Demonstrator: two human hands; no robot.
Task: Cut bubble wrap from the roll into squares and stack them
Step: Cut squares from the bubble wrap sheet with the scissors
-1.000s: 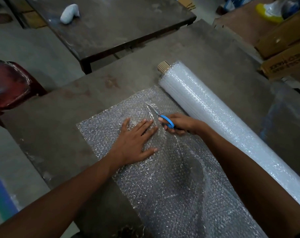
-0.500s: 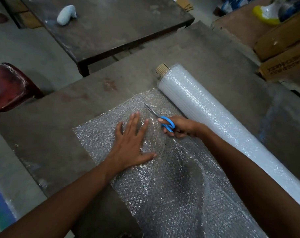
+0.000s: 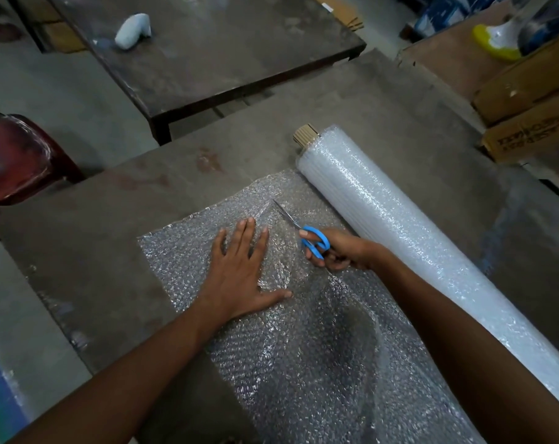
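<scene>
A long roll of bubble wrap point(image 3: 393, 225) lies diagonally on the dark worktable point(image 3: 118, 225), a cardboard core showing at its far end. An unrolled sheet point(image 3: 182, 251) spreads from it toward me. My left hand point(image 3: 239, 270) presses flat on the sheet, fingers spread. My right hand point(image 3: 342, 251) grips blue-handled scissors point(image 3: 310, 238) just to the right of it. The blades point away from me into the sheet, near its far edge. Behind the scissors the sheet puckers and lifts along the cut line.
A second dark table point(image 3: 207, 52) stands beyond, with a pale blue-white lump point(image 3: 132, 28) on it. Cardboard boxes point(image 3: 528, 116) sit at the far right. A red chair point(image 3: 19, 158) is at the left. The concrete floor shows between the tables.
The scissors have advanced along the sheet toward its far edge. My left hand slid forward a little and turned its fingers to point away from me, staying flat on the wrap.
</scene>
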